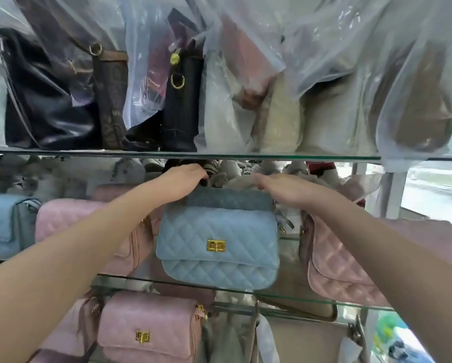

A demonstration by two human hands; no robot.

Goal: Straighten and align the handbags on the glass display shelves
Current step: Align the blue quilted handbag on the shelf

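Light-blue quilted handbag [217, 244], gold clasp [216, 245]; pink quilted neighbours [350, 260]

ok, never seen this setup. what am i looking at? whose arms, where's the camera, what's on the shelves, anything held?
There is only one picture, from a wide-angle camera worn on a person's head, looking forward and down. There is no machine: the two bare arms are that person's. The left hand and right hand reach to the top corners of a blue quilted handbag with a gold clasp, at the front of the middle glass shelf. The fingertips go behind the bag, so a grip can't be confirmed. A left pink bag and a right pink bag flank it. The upper glass shelf carries plastic-covered bags. A lower pink bag sits below.
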